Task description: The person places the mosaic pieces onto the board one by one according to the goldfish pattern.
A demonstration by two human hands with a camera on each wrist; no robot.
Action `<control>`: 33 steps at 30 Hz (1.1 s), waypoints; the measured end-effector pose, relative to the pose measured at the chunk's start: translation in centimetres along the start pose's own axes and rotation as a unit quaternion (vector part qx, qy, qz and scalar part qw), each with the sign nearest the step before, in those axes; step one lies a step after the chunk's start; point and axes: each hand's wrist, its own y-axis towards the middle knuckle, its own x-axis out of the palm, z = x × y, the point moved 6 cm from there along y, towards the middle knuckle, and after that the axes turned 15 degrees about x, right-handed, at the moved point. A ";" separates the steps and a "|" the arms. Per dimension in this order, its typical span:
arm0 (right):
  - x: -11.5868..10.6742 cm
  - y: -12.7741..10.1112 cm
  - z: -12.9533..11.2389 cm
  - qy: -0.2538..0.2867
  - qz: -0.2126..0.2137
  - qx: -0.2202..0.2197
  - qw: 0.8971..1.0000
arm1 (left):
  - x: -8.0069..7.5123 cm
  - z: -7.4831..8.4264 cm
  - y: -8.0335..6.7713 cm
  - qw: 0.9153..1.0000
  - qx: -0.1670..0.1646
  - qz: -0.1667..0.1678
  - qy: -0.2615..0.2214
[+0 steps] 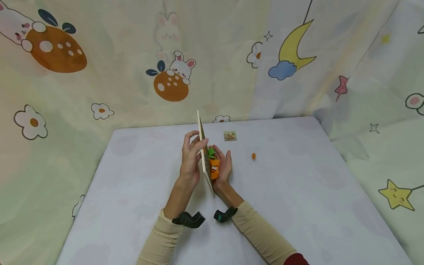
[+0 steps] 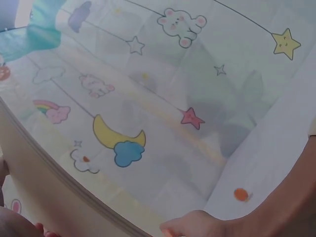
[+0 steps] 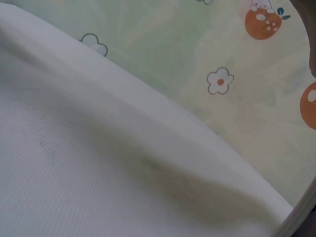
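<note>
My left hand (image 1: 190, 156) grips a thin, pale board (image 1: 201, 147) that stands nearly upright, seen almost edge-on, with the thumb over its edge. On the board's right face, which is darker, sit orange and green pieces (image 1: 215, 169). Against these pieces my right hand (image 1: 225, 167) lies cupped, palm toward the board, thumb standing apart. In the left wrist view the board's plain back (image 2: 59, 182) fills the lower left, and the right hand (image 2: 197, 224) shows beyond its edge. Only a corner of the board (image 3: 301, 212) enters the right wrist view.
A small square card with a gridded picture (image 1: 230, 135) lies on the white table (image 1: 281, 191) beyond the hands. To the right of them is a loose orange piece (image 1: 253, 156). A patterned cloth (image 1: 129, 81) hangs behind the table.
</note>
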 end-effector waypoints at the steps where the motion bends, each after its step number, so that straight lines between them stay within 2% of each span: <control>1: -0.1 0.0 0.1 0.003 0.000 0.003 1.000 | 0.1 0.0 0.0 1.000 -0.001 -0.001 0.002; 6: -0.4 0.0 0.3 -0.017 0.025 0.011 0.999 | 0.2 0.0 -0.1 1.000 -0.002 -0.002 0.013; 12: -0.5 0.4 0.3 -0.070 0.053 -0.004 0.996 | 0.3 0.3 -0.2 1.000 0.004 0.008 0.028; 15: -0.5 0.4 0.5 -0.074 0.063 -0.003 0.995 | 0.3 0.5 -0.3 0.999 0.005 0.004 0.039; 19: -0.6 0.4 0.7 -0.081 0.074 -0.001 0.994 | -0.3 0.8 -0.5 0.999 0.011 -0.003 0.049; 22: -0.8 0.4 0.5 -0.118 0.104 -0.029 0.987 | -1.3 1.6 -0.7 0.997 0.025 -0.012 0.073; 25: -0.9 0.3 0.0 -0.199 0.148 -0.071 0.966 | -2.6 3.0 -0.8 0.991 0.049 -0.022 0.123; 29: -0.6 0.1 -0.5 -0.326 0.184 -0.106 0.921 | -4.9 5.3 -0.8 0.974 0.080 -0.025 0.211; 31: -0.5 0.0 -0.9 -0.372 0.195 -0.119 0.900 | -6.3 6.0 -0.7 0.966 0.083 -0.021 0.242; 33: -0.5 0.0 -1.3 -0.413 0.211 -0.132 0.876 | -7.9 6.3 -0.6 0.963 0.076 -0.012 0.257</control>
